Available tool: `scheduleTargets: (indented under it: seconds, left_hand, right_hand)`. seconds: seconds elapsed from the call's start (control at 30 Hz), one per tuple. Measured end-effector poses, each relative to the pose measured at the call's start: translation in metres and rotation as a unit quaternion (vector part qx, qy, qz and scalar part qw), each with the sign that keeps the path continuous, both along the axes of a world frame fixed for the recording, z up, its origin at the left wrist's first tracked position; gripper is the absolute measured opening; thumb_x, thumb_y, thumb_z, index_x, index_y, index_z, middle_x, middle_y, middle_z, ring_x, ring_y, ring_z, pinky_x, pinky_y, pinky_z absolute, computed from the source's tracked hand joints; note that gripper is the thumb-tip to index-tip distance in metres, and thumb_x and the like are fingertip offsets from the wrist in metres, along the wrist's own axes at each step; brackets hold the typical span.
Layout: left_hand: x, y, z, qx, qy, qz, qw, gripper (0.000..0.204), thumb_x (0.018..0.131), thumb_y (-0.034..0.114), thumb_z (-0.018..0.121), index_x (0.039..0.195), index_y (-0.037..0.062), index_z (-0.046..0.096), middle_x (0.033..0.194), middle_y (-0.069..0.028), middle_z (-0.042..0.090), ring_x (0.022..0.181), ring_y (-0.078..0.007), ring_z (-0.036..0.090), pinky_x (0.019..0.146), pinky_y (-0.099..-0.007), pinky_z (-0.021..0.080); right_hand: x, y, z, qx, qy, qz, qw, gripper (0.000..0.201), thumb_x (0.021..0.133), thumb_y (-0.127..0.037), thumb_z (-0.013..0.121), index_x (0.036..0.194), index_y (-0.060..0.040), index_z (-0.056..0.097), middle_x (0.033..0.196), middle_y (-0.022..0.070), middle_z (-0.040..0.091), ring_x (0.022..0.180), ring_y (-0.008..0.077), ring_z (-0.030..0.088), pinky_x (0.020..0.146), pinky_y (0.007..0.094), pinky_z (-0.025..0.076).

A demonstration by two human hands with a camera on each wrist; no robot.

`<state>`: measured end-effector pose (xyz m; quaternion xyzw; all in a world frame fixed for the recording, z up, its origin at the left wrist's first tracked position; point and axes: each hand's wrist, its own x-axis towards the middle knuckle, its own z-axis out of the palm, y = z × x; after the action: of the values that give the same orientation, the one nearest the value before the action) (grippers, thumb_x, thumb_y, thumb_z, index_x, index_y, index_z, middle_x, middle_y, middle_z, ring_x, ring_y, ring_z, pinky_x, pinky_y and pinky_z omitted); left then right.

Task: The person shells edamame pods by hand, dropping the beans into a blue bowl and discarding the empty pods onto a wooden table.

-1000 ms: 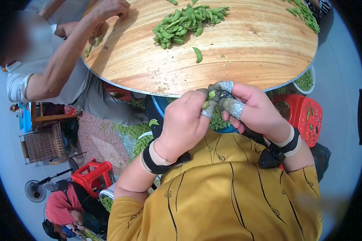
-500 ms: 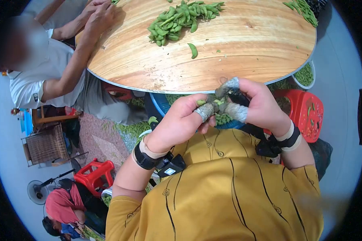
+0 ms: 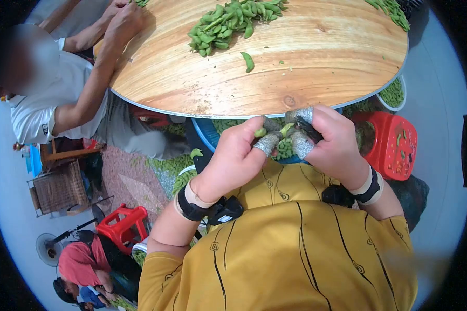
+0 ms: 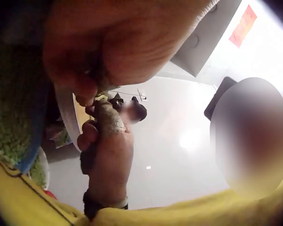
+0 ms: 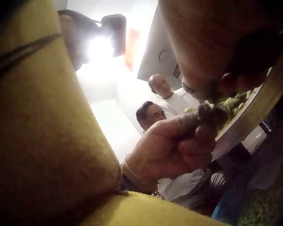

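Both hands meet above a blue tub [image 3: 206, 136] of green beans, just off the table's near edge. Silvery-grey wraps cover the thumbs and some fingers. My left hand [image 3: 238, 150] pinches a green pod [image 3: 260, 132] between thumb and curled fingers. Facing it, my right hand [image 3: 333, 140] pinches a light green piece of pod [image 3: 286, 129] that lies between the two sets of fingertips. In the left wrist view the right hand [image 4: 111, 150] has its fingers curled at that piece. The right wrist view shows the left hand [image 5: 177, 143] with bent fingers.
A pile of pods [image 3: 228, 26] and a single pod [image 3: 248, 61] lie on the round wooden table [image 3: 166, 78]. Another person [image 3: 62, 83] sits at the left. A red stool [image 3: 397, 147] and a white bucket [image 3: 393, 93] of beans stand at the right.
The hands have shifted slightly and drawn a little apart at the fingertips, with the light green piece more visible between them. The person at the left has brought both hands together at the table edge.
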<state>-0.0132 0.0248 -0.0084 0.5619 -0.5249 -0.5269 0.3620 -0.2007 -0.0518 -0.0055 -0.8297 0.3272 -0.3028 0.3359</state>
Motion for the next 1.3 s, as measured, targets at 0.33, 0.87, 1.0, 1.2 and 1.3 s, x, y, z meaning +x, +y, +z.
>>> scheduleTargets:
  seconds: [0.33,0.87,1.0,1.2,1.3]
  left_hand:
    - [0.011,0.002,0.007,0.112,0.245,0.034,0.963,0.018,0.087,-0.005,0.045,0.100,0.0018,0.055,0.077,-0.0016,0.060,0.062,-0.0067,0.051,0.057,-0.0204,0.043]
    - [0.017,0.001,0.011,0.117,0.201,-0.011,0.972,0.014,0.091,0.004,0.051,0.102,0.0041,0.060,0.078,0.0008,0.062,0.061,-0.0032,0.050,0.055,-0.0181,0.042]
    - [0.015,-0.001,0.006,0.095,0.204,0.013,0.974,0.012,0.092,0.006,0.054,0.101,0.0035,0.061,0.078,-0.0003,0.062,0.062,-0.0042,0.051,0.054,-0.0183,0.041]
    - [0.013,-0.004,0.005,0.053,0.173,0.003,0.983,0.013,0.091,0.007,0.055,0.101,0.0037,0.063,0.079,0.0002,0.062,0.064,-0.0042,0.051,0.056,-0.0193,0.042]
    - [0.014,-0.005,0.006,0.086,0.210,0.000,0.974,0.013,0.092,0.010,0.056,0.101,0.0057,0.063,0.078,0.0006,0.061,0.063,-0.0048,0.049,0.057,-0.0197,0.041]
  right_hand:
    - [-0.001,-0.005,0.008,0.272,-0.062,-0.005,0.960,0.021,0.077,-0.008,0.065,0.097,-0.0010,0.063,0.080,0.0098,0.065,0.071,0.0103,0.059,0.067,0.0262,0.048]
    - [0.003,-0.012,-0.002,0.059,0.103,0.121,0.986,0.025,0.078,-0.014,0.068,0.099,-0.0012,0.063,0.074,0.0129,0.060,0.065,0.0124,0.056,0.062,0.0295,0.048]
    - [0.002,-0.009,0.014,0.297,-0.027,0.087,0.951,0.021,0.081,-0.016,0.069,0.097,-0.0028,0.064,0.067,0.0022,0.060,0.058,0.0077,0.054,0.052,0.0252,0.044]
    - [0.001,-0.014,0.013,0.489,-0.071,0.059,0.867,0.017,0.083,-0.017,0.069,0.095,-0.0057,0.066,0.067,-0.0067,0.057,0.052,0.0007,0.048,0.045,0.0172,0.038]
    - [0.002,-0.015,0.012,0.516,-0.098,0.080,0.847,0.014,0.083,-0.014,0.068,0.093,-0.0047,0.064,0.067,-0.0067,0.056,0.054,0.0005,0.047,0.047,0.0182,0.039]
